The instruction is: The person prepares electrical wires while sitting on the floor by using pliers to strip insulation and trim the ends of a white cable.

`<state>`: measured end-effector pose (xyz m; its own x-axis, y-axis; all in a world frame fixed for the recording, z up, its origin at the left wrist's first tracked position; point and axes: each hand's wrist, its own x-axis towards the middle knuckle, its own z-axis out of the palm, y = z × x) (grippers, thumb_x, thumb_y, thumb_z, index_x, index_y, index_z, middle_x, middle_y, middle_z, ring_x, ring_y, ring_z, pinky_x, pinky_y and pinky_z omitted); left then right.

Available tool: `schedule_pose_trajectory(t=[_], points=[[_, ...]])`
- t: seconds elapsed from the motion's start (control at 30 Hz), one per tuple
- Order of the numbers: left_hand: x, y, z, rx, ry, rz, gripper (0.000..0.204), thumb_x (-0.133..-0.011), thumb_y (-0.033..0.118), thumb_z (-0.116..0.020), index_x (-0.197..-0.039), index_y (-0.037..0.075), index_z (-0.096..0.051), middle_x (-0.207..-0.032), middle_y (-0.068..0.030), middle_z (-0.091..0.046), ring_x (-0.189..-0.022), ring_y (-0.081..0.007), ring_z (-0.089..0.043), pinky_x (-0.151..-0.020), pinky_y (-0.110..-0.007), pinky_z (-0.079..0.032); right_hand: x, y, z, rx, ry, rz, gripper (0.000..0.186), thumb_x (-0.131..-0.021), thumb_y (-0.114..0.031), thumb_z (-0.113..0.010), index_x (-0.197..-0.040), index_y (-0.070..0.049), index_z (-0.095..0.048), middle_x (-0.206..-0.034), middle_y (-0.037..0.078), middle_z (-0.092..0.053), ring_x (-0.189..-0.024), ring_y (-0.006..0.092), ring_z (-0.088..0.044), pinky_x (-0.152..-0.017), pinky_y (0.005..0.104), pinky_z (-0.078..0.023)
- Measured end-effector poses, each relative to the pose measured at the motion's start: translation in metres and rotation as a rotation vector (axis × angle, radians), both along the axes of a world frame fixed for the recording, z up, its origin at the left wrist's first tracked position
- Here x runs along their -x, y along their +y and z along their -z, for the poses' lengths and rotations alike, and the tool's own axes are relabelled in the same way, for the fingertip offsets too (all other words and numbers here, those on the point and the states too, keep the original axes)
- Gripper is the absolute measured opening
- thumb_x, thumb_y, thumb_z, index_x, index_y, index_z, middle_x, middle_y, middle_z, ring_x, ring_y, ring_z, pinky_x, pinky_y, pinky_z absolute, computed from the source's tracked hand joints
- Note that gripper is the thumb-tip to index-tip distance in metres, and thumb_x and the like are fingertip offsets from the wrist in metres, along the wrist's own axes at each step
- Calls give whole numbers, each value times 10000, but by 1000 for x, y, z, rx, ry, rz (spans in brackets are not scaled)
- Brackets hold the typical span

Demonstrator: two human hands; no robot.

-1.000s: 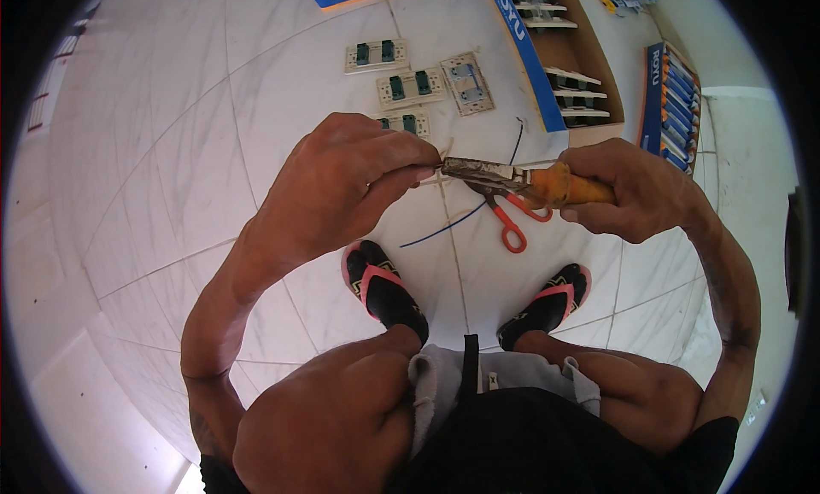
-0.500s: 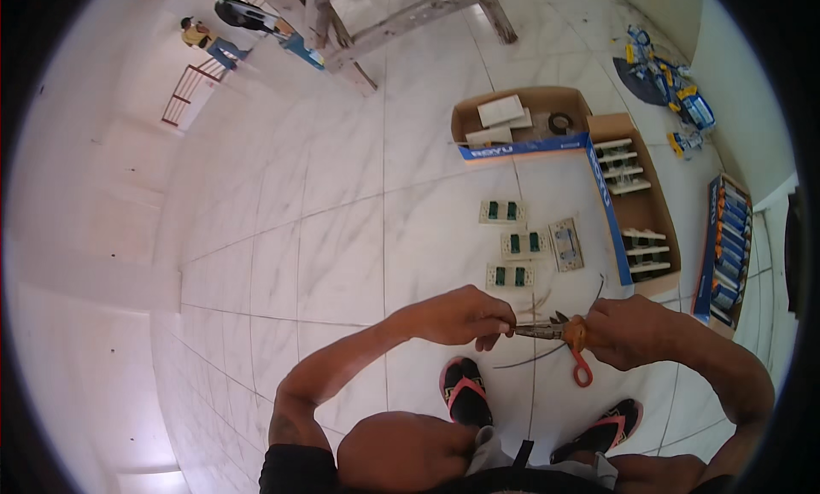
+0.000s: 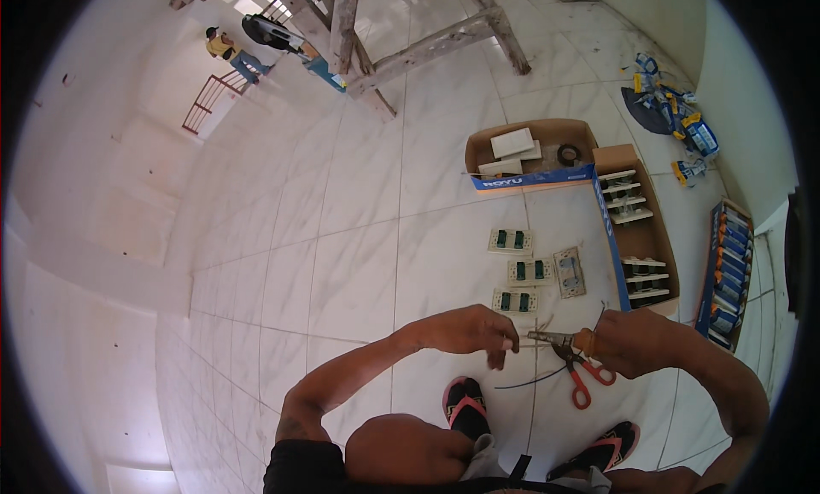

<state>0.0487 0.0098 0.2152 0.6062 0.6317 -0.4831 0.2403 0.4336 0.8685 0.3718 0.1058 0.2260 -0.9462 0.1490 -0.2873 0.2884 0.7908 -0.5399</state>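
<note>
My right hand grips pliers with orange handles; their metal jaws point left. Just left of the jaw tips is my left hand, its fingers bent and drawn together. Anything small between those fingers is too fine to make out. Below the pliers, red-handled snips lie on the floor, and a thin blue wire curves beside them. Beyond my hands sit three pale mounting plates with dark green modules. Another plate, with a differing face, lies to their right.
An open carton holds white plates and a black tape roll. Beside it, a second carton holds several plate assemblies. A box of blue packets stands far right. Blue-yellow wrappers lie by the wall. Behind are a wooden trestle and a person.
My left hand has come away from the plier tips, leaving a small gap. The pliers have shifted slightly right, showing more of the snips. The whole view has tilted, so the scene sits lower.
</note>
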Motion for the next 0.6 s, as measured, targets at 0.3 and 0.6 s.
schedule_pose_trajectory(t=[0.3,0.6], points=[[0,7,-18,-507,189,-507,135,-944,56,-692,-1050,-22,-724,-1005,-53,-683,-934,-114,-627,-829,-264,-508,-15,-2,10,426,67,450,302,-889,-281,-722,-943,-6,-610,-829,142,-640,-718,272,-639,-661,377,-513],[-32,14,-4,-427,-18,-861,117,-923,-13,-652,-1033,-53,-662,-932,-125,-721,-875,-183,-693,-830,-325,-565,11,-5,-1,474,238,952,418,-887,-372,-722,-1058,6,-669,-717,45,-664,-606,94,-608,-578,270,-495]])
